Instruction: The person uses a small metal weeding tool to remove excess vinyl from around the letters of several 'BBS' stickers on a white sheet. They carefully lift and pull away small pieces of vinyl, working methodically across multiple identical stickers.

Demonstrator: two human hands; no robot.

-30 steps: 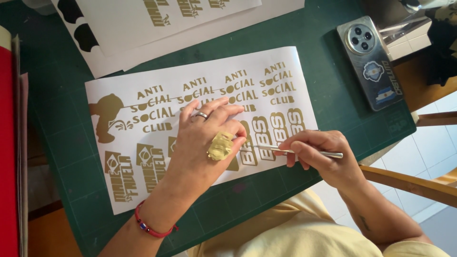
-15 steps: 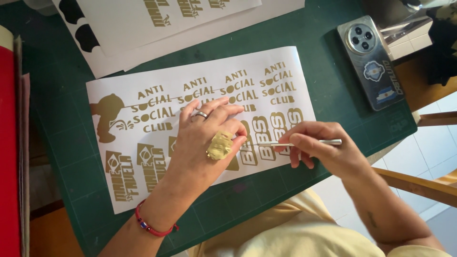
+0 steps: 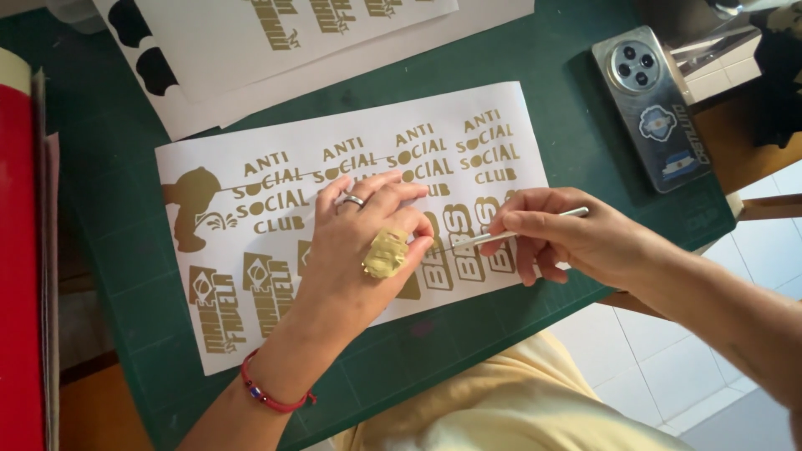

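A white sheet with gold cut-out lettering and small figures lies on a green cutting mat. My left hand rests flat on the sheet's middle, a ring on one finger, with a crumpled ball of gold scrap vinyl stuck to its back. My right hand grips a thin silver weeding tool like a pen. The tool's tip touches the gold letters just right of my left thumb.
A phone with stickers on its back lies at the mat's right top. More white sheets with gold and black shapes sit at the top. A red sheet runs along the left edge. The mat's corner overhangs tiled floor at right.
My right hand has moved up and left with the tool, bringing its tip onto the gold letters beside my left hand. The left hand has stayed put.
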